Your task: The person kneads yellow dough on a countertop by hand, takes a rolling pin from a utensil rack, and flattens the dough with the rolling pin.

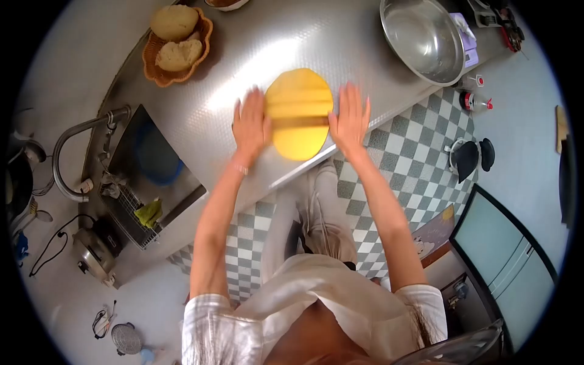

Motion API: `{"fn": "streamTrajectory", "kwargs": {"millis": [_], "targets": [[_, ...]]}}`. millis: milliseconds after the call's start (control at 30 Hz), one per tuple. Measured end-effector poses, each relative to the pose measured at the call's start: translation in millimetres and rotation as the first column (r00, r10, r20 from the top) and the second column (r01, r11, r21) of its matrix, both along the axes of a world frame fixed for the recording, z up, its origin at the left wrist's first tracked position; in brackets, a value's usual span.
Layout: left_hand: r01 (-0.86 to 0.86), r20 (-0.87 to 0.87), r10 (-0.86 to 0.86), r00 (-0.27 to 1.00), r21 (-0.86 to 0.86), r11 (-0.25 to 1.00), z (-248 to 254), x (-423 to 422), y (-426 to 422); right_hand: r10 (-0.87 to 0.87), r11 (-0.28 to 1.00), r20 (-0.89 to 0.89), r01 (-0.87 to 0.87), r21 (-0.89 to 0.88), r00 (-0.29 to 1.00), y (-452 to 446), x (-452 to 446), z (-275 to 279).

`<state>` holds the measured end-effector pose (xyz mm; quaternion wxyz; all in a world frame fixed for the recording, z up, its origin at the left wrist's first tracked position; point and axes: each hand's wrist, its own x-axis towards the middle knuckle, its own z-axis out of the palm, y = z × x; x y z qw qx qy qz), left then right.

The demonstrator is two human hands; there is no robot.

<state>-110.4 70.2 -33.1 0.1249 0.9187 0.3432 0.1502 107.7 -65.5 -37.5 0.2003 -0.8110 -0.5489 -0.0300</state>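
A slim brown rolling pin [301, 121] lies crosswise over a round yellow dough sheet [298, 145], left hand [250, 123] and right hand [349, 120] outstretched, unclasped, at its ends.

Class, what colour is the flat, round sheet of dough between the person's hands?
The dough is yellow, shown best in the head view.

Rolling pin [304, 122] across dough [299, 144] on counter [356, 45], basket [207, 38] beyond to left, bowl [420, 42] beyond to right
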Motion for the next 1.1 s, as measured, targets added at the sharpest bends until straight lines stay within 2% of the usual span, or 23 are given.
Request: {"fn": "streamTrajectory", "kwargs": {"millis": [67,167,200,267,367,400,467,500,567,600,633,700,733,767,833,867,900,933,967,1000,1033,1100], "targets": [[0.170,-0.120,-0.170,0.978,-0.008,0.985,-5,-29,-21,0.057,0.994,0.010,-0.056,-0.091,0.998,-27,-11,-8],[0.024,-0.151,-0.014,0.988,0.062,0.998,12,26,41,-0.017,0.999,0.029,0.018,-0.032,0.999,43,22,16],[0.005,-0.001,-0.005,1.000,0.060,0.998,22,47,66,-0.035,0.998,-0.004,0.035,0.055,0.999,67,38,11],[-0.064,0.043,0.061,0.997,0.072,0.995,16,55,76,-0.042,0.978,-0.080,0.057,0.203,0.996,92,57,3],[-0.161,0.009,0.161,0.987,0.086,0.983,8,33,42,0.006,0.995,-0.051,0.000,0.104,0.999,55,37,5],[-0.204,0.017,0.204,0.979,0.117,0.972,-15,19,22,0.017,0.997,-0.009,-0.017,0.075,1.000,37,30,2],[-0.175,-0.001,0.176,0.984,0.098,0.980,-18,2,-3,0.039,0.999,0.056,-0.038,-0.021,0.998,-6,9,-13],[-0.147,-0.017,0.150,0.989,0.104,0.984,-17,2,-4,0.021,0.999,0.063,-0.019,-0.027,0.998,3,14,-8],[-0.216,-0.035,0.219,0.975,0.082,0.973,6,46,49,-0.010,1.000,0.071,0.012,-0.029,0.997,55,36,14],[-0.223,0.076,0.217,0.973,0.079,0.972,16,69,74,-0.029,0.996,0.032,0.026,0.086,0.999,86,57,16],[-0.208,0.090,0.200,0.976,0.092,0.974,15,76,84,-0.045,0.992,0.020,0.042,0.121,0.999,97,65,13],[-0.193,0.087,0.185,0.979,0.091,0.977,18,69,76,-0.062,0.986,-0.029,0.066,0.155,0.998,90,62,11],[-0.177,-0.009,0.179,0.984,0.102,0.979,10,57,56,-0.033,0.995,-0.026,0.036,0.093,0.999,72,53,9],[-0.173,-0.026,0.178,0.984,0.134,0.976,-21,39,36,-0.010,0.999,-0.014,0.010,0.036,1.000,39,37,-2],[-0.045,0.002,0.045,0.999,-0.041,0.998,-4,26,17,0.020,0.999,0.037,-0.018,-0.040,0.999,41,40,-1],[-0.010,-0.046,0.012,0.999,0.051,0.999,-8,34,41,0.034,0.998,0.070,-0.030,-0.060,0.997,58,50,8],[-0.060,-0.081,0.068,0.994,0.101,0.993,8,59,74,0.051,0.996,0.101,-0.044,-0.079,0.994,79,60,16],[-0.088,0.012,0.087,0.996,0.100,0.991,13,78,102,0.028,0.998,0.048,-0.031,0.060,0.998,110,80,15],[-0.112,0.097,0.103,0.990,0.084,0.990,16,88,117,0.007,0.995,0.039,-0.011,0.096,0.999,116,84,13],[-0.151,0.116,0.139,0.983,0.094,0.984,18,87,114,-0.006,0.993,0.016,0.004,0.117,1.000,112,81,12],[-0.146,0.063,0.141,0.988,0.087,0.985,7,72,95,-0.020,0.990,-0.004,0.020,0.143,1.000,110,78,14],[-0.134,0.002,0.135,0.991,0.112,0.985,-18,45,55,0.032,0.999,0.017,-0.033,0.031,0.999,58,55,-1]]}}
